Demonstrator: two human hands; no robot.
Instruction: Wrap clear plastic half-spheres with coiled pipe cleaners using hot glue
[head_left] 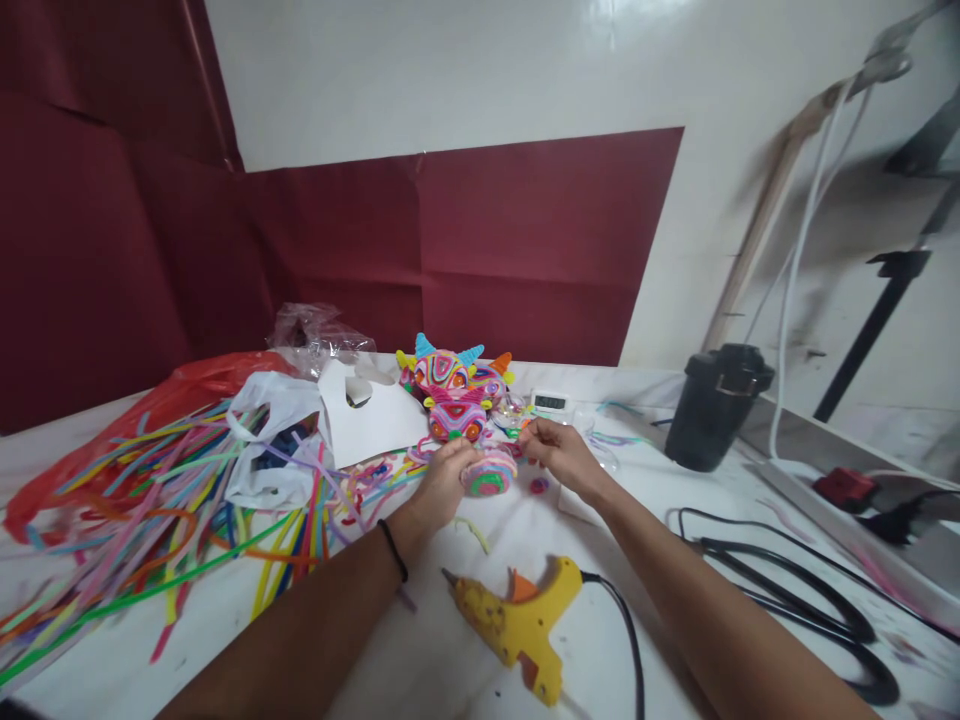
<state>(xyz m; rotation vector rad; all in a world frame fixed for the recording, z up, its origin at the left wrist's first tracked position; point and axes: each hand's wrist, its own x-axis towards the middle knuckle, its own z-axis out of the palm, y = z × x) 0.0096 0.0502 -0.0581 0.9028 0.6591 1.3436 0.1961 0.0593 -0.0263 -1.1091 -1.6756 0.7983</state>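
My left hand [444, 482] is closed on the left side of a rounded pipe-cleaner piece [489, 474], coiled in pink, white, blue and green. On the other side of it, my right hand [561, 450] has its fingers pinched together; a small orange-red bit shows at the fingertips, too small to name. Just behind both hands stand colourful pipe-cleaner animal heads [450, 378] with blue and orange horns and orange eyes. Nearer to me, a yellow hot glue gun [517, 625] lies on its side, its nozzle pointing left. A short yellow-green pipe-cleaner piece [474, 535] lies between it and the coil.
Loose pipe cleaners [187, 500] spread over the left, with a white plastic bag [274, 470] and a red bag [217, 375]. A white sheet [367, 420], a small digital display [549, 401] and a black lidded container [716, 410] stand farther back. Black cable [795, 590] loops at right.
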